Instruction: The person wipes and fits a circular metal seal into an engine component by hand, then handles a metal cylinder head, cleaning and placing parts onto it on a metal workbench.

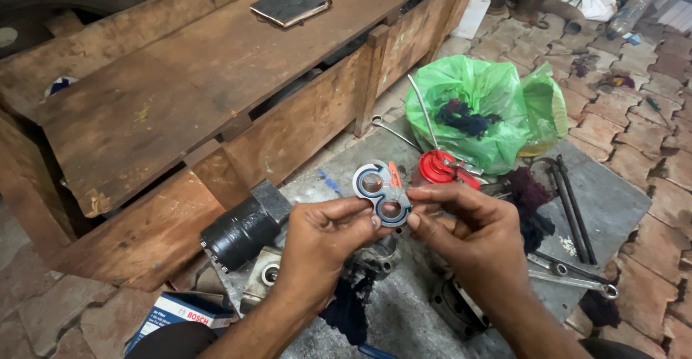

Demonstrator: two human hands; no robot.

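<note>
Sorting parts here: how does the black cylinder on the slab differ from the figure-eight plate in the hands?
The black cylinder is dark, bulky and lies on its side on the slab; the figure-eight plate is flat, pale with blue-ringed holes, held up by the left hand and right hand. Both look like metal machine parts.

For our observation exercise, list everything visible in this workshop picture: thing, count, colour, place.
Figure-eight gasket: one, grey with blue rims, held between both hands.
Oil can: one, red, behind the gasket.
Plastic bag: one, green, on the slab, dark rag inside.
Cylinder part: one, black, left on the slab.
Wrenches: two, silver, right.
Rods: two, dark, right.
Notebook: one, black, on the bench.
Wooden bench: one, brown, upper left.
Carton: one, blue and white, bottom left.
Left hand: pinches the gasket.
Right hand: pinches the gasket.
</note>
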